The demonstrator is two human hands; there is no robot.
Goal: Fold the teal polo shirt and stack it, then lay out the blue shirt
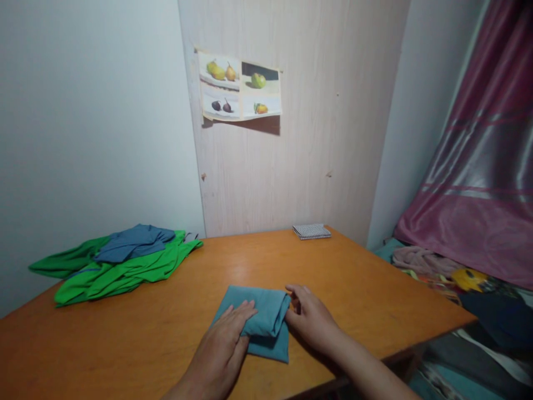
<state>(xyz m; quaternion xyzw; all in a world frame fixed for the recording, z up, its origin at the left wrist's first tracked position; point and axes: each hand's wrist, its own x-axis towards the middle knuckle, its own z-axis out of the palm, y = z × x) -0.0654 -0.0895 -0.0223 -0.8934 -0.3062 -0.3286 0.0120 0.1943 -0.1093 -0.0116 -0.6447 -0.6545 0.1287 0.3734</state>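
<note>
A folded teal cloth (pixel 266 311) lies on the orange wooden table (pixel 358 289) near its front edge. My left hand (pixel 222 341) rests flat on the cloth's left part, fingers stretched out together. My right hand (pixel 310 316) sits at the cloth's right edge, its fingers curled against the fold; whether they pinch the fabric I cannot tell.
A heap of green and blue garments (pixel 120 258) lies at the table's back left. A small folded striped cloth (pixel 311 231) sits at the back edge by the wooden panel with a fruit poster (pixel 239 86). Bedding and a maroon curtain (pixel 483 183) fill the right side.
</note>
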